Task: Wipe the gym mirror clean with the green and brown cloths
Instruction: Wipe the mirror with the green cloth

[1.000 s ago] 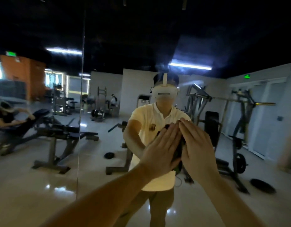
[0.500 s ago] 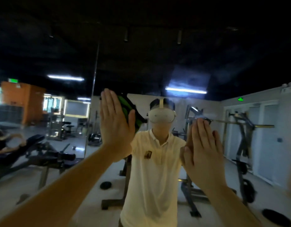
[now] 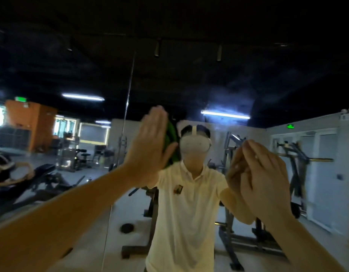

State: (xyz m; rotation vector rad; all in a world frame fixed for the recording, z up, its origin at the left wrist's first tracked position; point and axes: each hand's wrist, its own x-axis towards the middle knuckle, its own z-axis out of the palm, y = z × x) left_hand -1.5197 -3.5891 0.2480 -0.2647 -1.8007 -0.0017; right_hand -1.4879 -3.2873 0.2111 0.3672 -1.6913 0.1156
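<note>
Head view: left hand [image 3: 150,146], grip spread flat, presses the green cloth [image 3: 172,138] to the mirror [image 3: 228,75] near centre, right hand [image 3: 266,177] equally flat at 4 o'clock, brown cloth hidden; firm, overlapping strokes would likely avoid streaks.

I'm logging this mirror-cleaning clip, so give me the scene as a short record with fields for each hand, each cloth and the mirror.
left hand: flat, pressing the green cloth against the mirror, just right of the panel seam
right hand: flat at the glass, lower than the left, blurred
green cloth: edge shows past the left hand
brown cloth: not visible; possibly hidden under the right hand
mirror: shows the reflection of the person and a gym machine
</note>
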